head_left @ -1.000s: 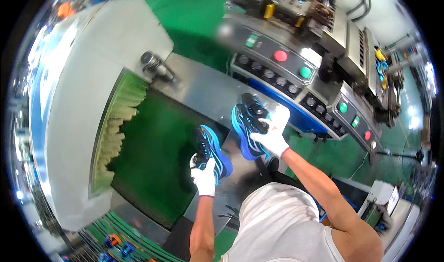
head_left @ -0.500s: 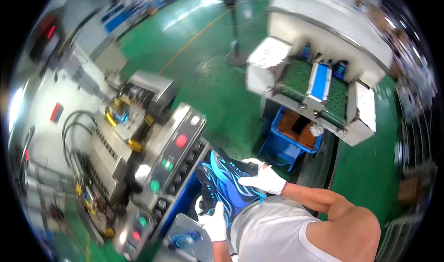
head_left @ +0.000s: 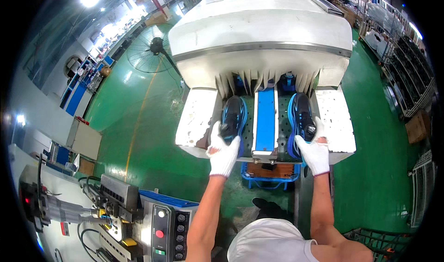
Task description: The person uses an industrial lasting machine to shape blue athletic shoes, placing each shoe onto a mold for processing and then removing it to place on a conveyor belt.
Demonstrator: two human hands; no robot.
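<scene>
Your left hand [head_left: 223,150] has its grip closed on the left blue shoe [head_left: 234,116]. Your right hand [head_left: 315,150] clasps the right blue shoe [head_left: 299,116]. Both shoes lie on the machine's green belt [head_left: 248,128].

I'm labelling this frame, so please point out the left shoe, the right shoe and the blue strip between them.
left shoe [head_left: 233,116]: head view, on its dark blue upper.
right shoe [head_left: 299,114]: head view, on its upper near the laces.
blue strip [head_left: 265,118]: head view, on the middle of its flat face.
</scene>
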